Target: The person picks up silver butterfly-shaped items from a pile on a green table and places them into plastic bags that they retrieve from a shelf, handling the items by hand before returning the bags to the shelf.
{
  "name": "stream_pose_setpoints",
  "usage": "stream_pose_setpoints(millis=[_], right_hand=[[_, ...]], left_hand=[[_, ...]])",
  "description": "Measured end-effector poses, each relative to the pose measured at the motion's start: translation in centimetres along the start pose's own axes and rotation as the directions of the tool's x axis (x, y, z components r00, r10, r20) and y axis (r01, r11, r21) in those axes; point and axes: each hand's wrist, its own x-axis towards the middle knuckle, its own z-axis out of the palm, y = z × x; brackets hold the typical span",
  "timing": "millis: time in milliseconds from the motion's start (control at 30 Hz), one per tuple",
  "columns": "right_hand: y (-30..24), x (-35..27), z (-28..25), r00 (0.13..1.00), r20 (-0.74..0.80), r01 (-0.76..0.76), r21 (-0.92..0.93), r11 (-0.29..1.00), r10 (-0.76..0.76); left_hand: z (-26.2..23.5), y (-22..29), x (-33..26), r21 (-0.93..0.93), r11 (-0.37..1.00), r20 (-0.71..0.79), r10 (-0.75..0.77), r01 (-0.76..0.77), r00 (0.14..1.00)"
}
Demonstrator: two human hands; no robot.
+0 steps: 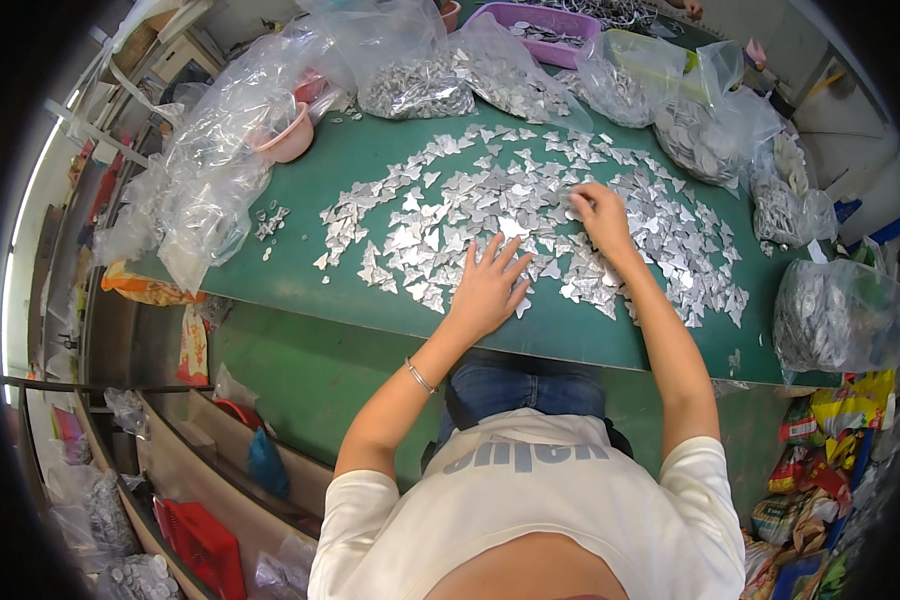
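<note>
Many small flat silver metal pieces (440, 205) lie spread in a wide layer over a green table (300, 275). My left hand (490, 285) rests flat on the pieces near the table's front edge, fingers spread. My right hand (600, 215) is farther out on the pile with its fingers curled down on the pieces; whether it grips any I cannot tell. A thin bracelet sits on my left wrist.
Clear plastic bags of silver pieces (415, 85) line the table's far edge and right side (835, 315). A pink bowl (288, 140) sits in a bag at the left, a purple tray (545, 25) at the back. Red crates (205, 545) and snack packets (820, 470) lie below.
</note>
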Motion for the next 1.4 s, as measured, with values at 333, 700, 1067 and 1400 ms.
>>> stream_pose_setpoints(millis=[333, 700, 1067, 1400], right_hand=[[-5.6, -4.0, -0.1, 0.732, 0.534, -0.681, 0.585, 0.44, 0.424], [-12.6, -9.5, 5.0, 0.91, 0.403, -0.272, 0.413, 0.869, 0.093], [-12.8, -11.6, 9.5, 0.773, 0.33, 0.531, 0.132, 0.837, -0.542], [-12.9, -12.0, 10.2, 0.792, 0.364, 0.567, -0.141, 0.812, -0.49]], left_hand=[[0.3, -0.1, -1.5, -0.542, 0.82, -0.067, -0.26, 0.184, 0.963], [-5.3, 0.0, -8.2, -0.85, 0.503, -0.253, -0.647, 0.154, 0.719], [-26.5, -1.1, -38.3, -0.677, 0.551, -0.732, -0.571, 0.488, -0.372], [-53.8, 3.8, -47.4, 0.077, -0.011, -0.903, 0.423, 0.997, 0.075]])
